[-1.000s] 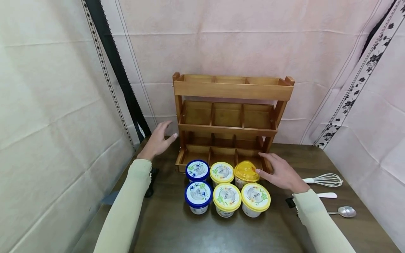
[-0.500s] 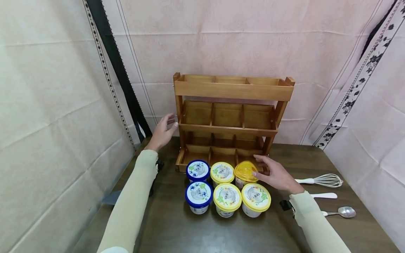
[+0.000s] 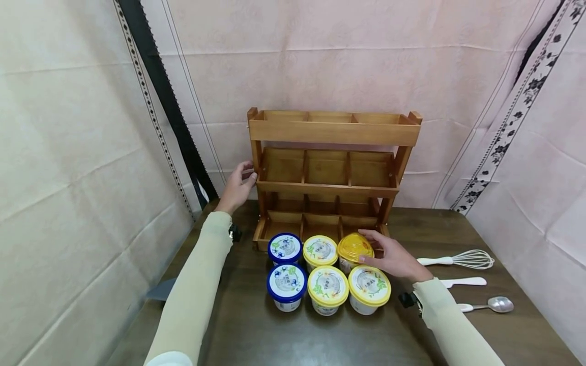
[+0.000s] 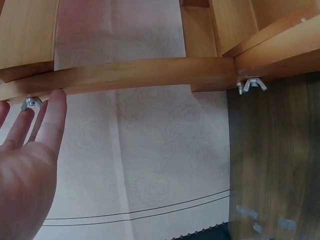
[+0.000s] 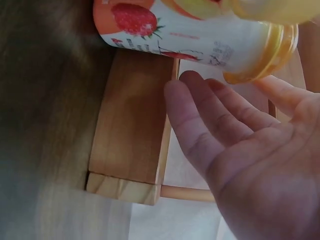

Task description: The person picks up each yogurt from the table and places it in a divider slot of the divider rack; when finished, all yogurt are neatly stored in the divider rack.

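The right hand (image 3: 392, 258) is reaching in beside the orange-lidded cup (image 3: 353, 250), which is standing on the tabletop (image 3: 320, 335) at the right end of the back row of six cups, just in front of the wooden rack (image 3: 330, 175). Its grip is still released: the fingers are lying fairly straight, the fingertips (image 5: 192, 82) touching or almost touching the cup's rim and wall, not yet curling round it. The left hand (image 3: 238, 185) is resting with relaxed fingers against the rack's left upright, near a wing nut (image 4: 31, 103), apparently steadying it. The cup is looking like a small, light dessert pot with a thin domed lid (image 5: 260, 45) and a printed strawberry label; I would judge its wall smooth and somewhat slippery, and soft enough to dent under a hard squeeze. The lid is probably only snapped on, so taking hold round the wall below the rim seems safer than lifting by the dome. A yellow-lidded cup (image 3: 369, 287) is standing close in front, leaving little room.
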A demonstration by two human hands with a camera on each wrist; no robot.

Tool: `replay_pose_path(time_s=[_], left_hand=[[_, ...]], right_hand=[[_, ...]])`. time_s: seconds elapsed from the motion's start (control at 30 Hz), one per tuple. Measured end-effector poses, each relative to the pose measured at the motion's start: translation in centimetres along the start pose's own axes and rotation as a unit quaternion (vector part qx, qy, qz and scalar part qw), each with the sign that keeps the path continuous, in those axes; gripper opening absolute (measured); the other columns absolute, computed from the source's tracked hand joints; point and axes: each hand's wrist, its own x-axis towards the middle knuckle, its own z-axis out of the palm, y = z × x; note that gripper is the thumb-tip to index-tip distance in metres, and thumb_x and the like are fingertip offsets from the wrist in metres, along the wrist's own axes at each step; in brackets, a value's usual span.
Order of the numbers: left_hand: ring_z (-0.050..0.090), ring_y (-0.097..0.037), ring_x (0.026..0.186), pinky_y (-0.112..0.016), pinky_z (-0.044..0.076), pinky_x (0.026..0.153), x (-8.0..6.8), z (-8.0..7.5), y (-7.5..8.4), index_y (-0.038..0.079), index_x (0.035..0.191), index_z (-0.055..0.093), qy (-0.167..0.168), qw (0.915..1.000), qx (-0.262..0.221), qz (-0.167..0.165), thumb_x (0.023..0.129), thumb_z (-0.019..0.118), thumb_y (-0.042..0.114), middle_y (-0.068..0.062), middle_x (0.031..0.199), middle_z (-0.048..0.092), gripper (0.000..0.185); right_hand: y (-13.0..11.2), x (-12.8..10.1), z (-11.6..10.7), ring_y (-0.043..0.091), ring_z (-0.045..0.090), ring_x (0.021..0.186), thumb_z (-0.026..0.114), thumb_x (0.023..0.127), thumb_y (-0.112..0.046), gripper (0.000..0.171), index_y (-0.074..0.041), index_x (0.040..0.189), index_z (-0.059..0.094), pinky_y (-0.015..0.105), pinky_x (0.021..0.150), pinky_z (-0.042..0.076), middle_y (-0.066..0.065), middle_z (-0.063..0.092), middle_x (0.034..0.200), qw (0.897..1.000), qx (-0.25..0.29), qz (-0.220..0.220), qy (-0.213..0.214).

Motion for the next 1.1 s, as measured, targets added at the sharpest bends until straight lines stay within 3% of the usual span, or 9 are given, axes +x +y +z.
replay_pose_path(time_s=[0.13,0.3,0.7,0.97,1.1], left_hand=[[0.053,-0.034,0.141,-0.051,0.054,0.109,0.6,0.0,0.1,0.01,0.152,0.048,0.012,0.9999,-0.004,-0.006,0.111,0.056,0.022,-0.014,0.154,0.053,0.044],[0.054,-0.033,0.138,-0.052,0.048,0.113,1.2,0.1,-0.1,0.009,0.147,0.053,0.036,0.9993,0.012,-0.008,0.109,0.059,0.019,-0.015,0.146,0.058,0.039],[0.06,-0.029,0.134,-0.048,0.05,0.112,2.1,0.7,-0.7,0.009,0.141,0.058,0.066,0.9975,-0.027,-0.003,0.108,0.062,0.015,-0.013,0.141,0.062,0.035],[0.061,-0.03,0.132,-0.048,0.05,0.112,2.3,0.7,-0.8,0.01,0.14,0.059,0.073,0.9964,-0.044,0.006,0.107,0.062,0.011,-0.013,0.139,0.063,0.034],[0.061,-0.029,0.132,-0.048,0.051,0.111,2.2,0.7,-0.8,0.012,0.142,0.059,0.075,0.996,-0.049,0.004,0.106,0.064,0.012,-0.012,0.139,0.063,0.036]], right_hand=[[0.2,0.1,0.2,0.033,0.059,0.128,0.082,0.092,-0.044,0.084,-0.017,0.16,0.041,0.046,0.1,0.057,0.012,0.06,0.146,1.0,-0.003,0.001,-0.002],[0.5,0.2,0.3,0.032,0.06,0.123,0.084,0.091,-0.043,0.083,-0.02,0.159,0.043,0.042,0.096,0.055,0.011,0.06,0.144,1.0,0.002,-0.003,0.001],[0.5,0.4,0.1,0.033,0.061,0.124,0.086,0.09,-0.036,0.082,-0.017,0.158,0.044,0.045,0.099,0.058,0.013,0.058,0.147,0.999,0.037,-0.018,0.022],[-0.6,0.1,-1.0,0.034,0.059,0.11,0.084,0.093,-0.026,0.077,-0.018,0.158,0.044,0.03,0.083,0.059,0.014,0.059,0.142,0.995,0.072,-0.047,0.047],[-0.9,0.2,-1.6,0.033,0.059,0.109,0.083,0.094,-0.024,0.076,-0.018,0.159,0.044,0.027,0.083,0.058,0.013,0.059,0.141,0.994,0.08,-0.053,0.056]])
